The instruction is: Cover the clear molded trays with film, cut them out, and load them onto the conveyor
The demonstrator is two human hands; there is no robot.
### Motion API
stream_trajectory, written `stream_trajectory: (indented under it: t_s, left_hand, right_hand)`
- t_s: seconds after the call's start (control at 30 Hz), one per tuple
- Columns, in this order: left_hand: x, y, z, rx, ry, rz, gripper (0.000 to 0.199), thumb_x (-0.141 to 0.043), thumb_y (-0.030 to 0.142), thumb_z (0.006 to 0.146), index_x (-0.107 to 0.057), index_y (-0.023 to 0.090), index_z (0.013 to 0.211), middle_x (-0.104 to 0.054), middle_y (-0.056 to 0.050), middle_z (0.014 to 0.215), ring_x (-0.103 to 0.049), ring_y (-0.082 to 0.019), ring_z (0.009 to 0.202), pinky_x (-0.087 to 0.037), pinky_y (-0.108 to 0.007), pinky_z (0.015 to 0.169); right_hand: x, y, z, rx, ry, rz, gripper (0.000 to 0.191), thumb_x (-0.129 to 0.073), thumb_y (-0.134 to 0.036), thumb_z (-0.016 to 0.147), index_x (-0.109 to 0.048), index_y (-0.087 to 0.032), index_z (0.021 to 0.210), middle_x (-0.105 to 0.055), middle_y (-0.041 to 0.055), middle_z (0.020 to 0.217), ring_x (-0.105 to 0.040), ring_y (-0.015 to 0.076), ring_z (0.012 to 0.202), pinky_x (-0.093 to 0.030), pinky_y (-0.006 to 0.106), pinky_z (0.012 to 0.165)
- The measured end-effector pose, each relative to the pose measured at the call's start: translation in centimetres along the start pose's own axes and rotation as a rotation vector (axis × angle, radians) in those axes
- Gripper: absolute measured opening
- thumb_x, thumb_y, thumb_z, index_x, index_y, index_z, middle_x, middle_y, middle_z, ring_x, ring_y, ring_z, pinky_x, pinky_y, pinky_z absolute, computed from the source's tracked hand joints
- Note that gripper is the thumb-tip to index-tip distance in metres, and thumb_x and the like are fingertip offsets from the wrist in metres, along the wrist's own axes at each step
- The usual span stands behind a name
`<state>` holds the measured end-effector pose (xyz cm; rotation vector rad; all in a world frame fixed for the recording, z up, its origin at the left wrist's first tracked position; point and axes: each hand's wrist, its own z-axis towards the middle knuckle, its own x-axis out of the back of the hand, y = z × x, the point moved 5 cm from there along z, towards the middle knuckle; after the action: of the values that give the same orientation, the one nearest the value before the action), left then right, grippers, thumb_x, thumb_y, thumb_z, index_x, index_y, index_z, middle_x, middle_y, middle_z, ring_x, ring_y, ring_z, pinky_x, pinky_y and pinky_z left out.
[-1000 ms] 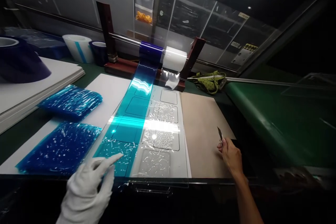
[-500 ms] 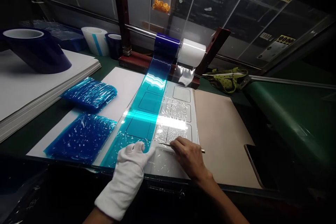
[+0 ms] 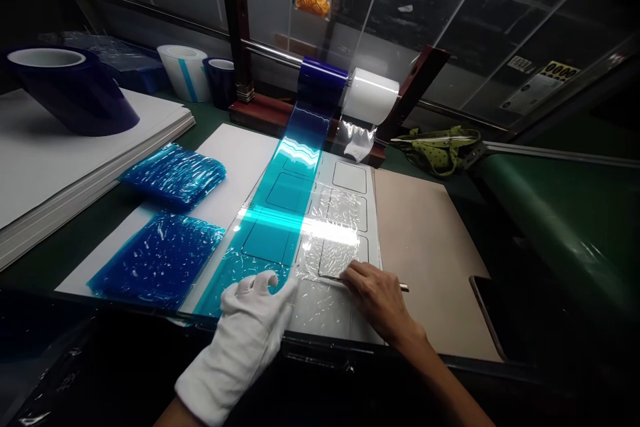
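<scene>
My left hand [image 3: 253, 327], in a white glove, rests on the lower end of a translucent blue film strip [image 3: 283, 197]. Its fingers are bent and its thumb stretches right toward a clear film [image 3: 323, 307]. In my bare right hand [image 3: 375, 297] is a slim pen-like metal tool [image 3: 404, 287], lying almost flat across the clear film. The tool's tip points left toward my left thumb. Beneath both films a white sheet [image 3: 369, 180] carries printed rounded rectangles. The blue strip runs up to a dark blue film roll [image 3: 324, 77] on a rod.
Beside that roll hangs a white roll [image 3: 373, 95] on a wooden stand [image 3: 260, 110]. Blue film stacks [image 3: 155, 260] lie left, near a large blue roll [image 3: 75, 97] on stacked white sheets [image 3: 30, 167]. At right are brown board [image 3: 430, 247], a phone [image 3: 487, 313] and a green pouch [image 3: 440, 147].
My right hand has slid right with the tool across the clear film. My left hand stays on the film. The whole view has shifted slightly.
</scene>
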<state>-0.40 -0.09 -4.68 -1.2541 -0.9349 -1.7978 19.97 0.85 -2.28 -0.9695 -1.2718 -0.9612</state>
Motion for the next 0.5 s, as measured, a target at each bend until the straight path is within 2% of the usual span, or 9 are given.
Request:
stream_trajectory:
  t_s: [0.03, 0.07, 0.1, 0.13, 0.17, 0.2, 0.33, 0.4, 0.5]
  left_hand:
    - [0.0, 0.3, -0.8, -0.020, 0.032, 0.024, 0.050, -0.066, 0.042, 0.077, -0.057, 0.032, 0.126, -0.058, -0.013, 0.110, -0.056, -0.029, 0.098, -0.046, -0.043, 0.079]
    - [-0.1, 0.6, -1.6, -0.045, 0.056, 0.051, 0.072, -0.072, 0.056, 0.066, -0.055, 0.027, 0.129, -0.054, -0.017, 0.113, -0.055, -0.033, 0.100, -0.046, -0.047, 0.080]
    - [-0.3, 0.9, -2.4, -0.070, 0.071, 0.070, 0.090, -0.076, 0.065, 0.054, -0.053, 0.022, 0.130, -0.052, -0.019, 0.115, -0.053, -0.035, 0.100, -0.045, -0.049, 0.081]
    - [-0.4, 1.1, -3.1, -0.086, 0.098, 0.073, 0.099, -0.077, 0.069, 0.046, -0.053, 0.020, 0.129, -0.050, -0.019, 0.115, -0.053, -0.035, 0.099, -0.045, -0.049, 0.081]
    - [-0.4, 1.3, -3.6, -0.100, 0.133, 0.073, 0.100, -0.078, 0.070, 0.043, -0.054, 0.020, 0.127, -0.050, -0.018, 0.114, -0.053, -0.033, 0.097, -0.044, -0.048, 0.082]
    - [-0.4, 1.5, -4.1, -0.118, 0.169, 0.078, 0.094, -0.078, 0.068, 0.046, -0.054, 0.021, 0.124, -0.050, -0.016, 0.112, -0.053, -0.031, 0.096, -0.044, -0.046, 0.082]
    - [-0.4, 1.9, -5.0, -0.170, 0.302, 0.222, 0.059, -0.073, 0.050, 0.069, -0.055, 0.026, 0.120, -0.054, -0.012, 0.105, -0.055, -0.024, 0.089, -0.043, -0.036, 0.075]
    - [-0.1, 1.9, -5.3, -0.156, 0.367, 0.348, 0.054, -0.070, 0.049, 0.074, -0.055, 0.030, 0.123, -0.056, -0.009, 0.097, -0.054, -0.020, 0.078, -0.040, -0.032, 0.066]
    - [1.1, 2.0, -5.3, -0.152, 0.458, 0.495, 0.056, -0.068, 0.054, 0.074, -0.056, 0.033, 0.125, -0.055, -0.007, 0.083, -0.046, -0.015, 0.060, -0.033, -0.028, 0.055]
  right_hand:
    - [0.1, 0.6, -0.7, -0.015, -0.002, -0.002, 0.014, -0.057, -0.011, 0.089, -0.062, -0.021, 0.080, -0.065, -0.0030, 0.079, -0.055, 0.0114, 0.066, -0.022, 0.026, 0.052]
    - [0.3, 1.2, -1.4, -0.031, -0.004, -0.005, 0.014, -0.057, -0.011, 0.089, -0.062, -0.021, 0.081, -0.065, -0.0030, 0.079, -0.055, 0.0115, 0.065, -0.022, 0.025, 0.052]
    - [0.4, 1.9, -2.1, -0.049, -0.002, -0.008, 0.014, -0.057, -0.011, 0.089, -0.063, -0.021, 0.081, -0.065, -0.0028, 0.078, -0.055, 0.0117, 0.064, -0.022, 0.025, 0.051]
    - [0.6, 2.5, -2.8, -0.067, -0.002, -0.012, 0.015, -0.056, -0.011, 0.089, -0.063, -0.021, 0.081, -0.065, -0.0026, 0.078, -0.056, 0.0121, 0.064, -0.022, 0.025, 0.051]
    - [0.7, 3.2, -3.6, -0.086, -0.003, -0.019, 0.015, -0.056, -0.011, 0.089, -0.063, -0.022, 0.082, -0.065, -0.0025, 0.077, -0.056, 0.0125, 0.063, -0.022, 0.025, 0.050]
    - [0.8, 3.8, -4.4, -0.106, -0.009, -0.032, 0.015, -0.055, -0.012, 0.089, -0.064, -0.022, 0.082, -0.065, -0.0025, 0.077, -0.057, 0.0129, 0.063, -0.022, 0.025, 0.050]
    - [1.4, 6.2, -7.7, -0.209, -0.015, -0.114, 0.015, -0.052, -0.022, 0.093, -0.063, -0.025, 0.083, -0.065, -0.0031, 0.077, -0.060, 0.0146, 0.061, -0.021, 0.024, 0.047]
    - [2.0, 6.9, -9.3, -0.261, 0.030, -0.101, 0.018, -0.048, -0.029, 0.095, -0.063, -0.026, 0.085, -0.066, -0.0032, 0.079, -0.061, 0.0147, 0.061, -0.025, 0.024, 0.047]
    - [2.6, 7.1, -11.2, -0.323, 0.111, 0.017, 0.024, -0.041, -0.037, 0.098, -0.062, -0.027, 0.089, -0.068, -0.0031, 0.085, -0.064, 0.0134, 0.065, -0.034, 0.023, 0.050]
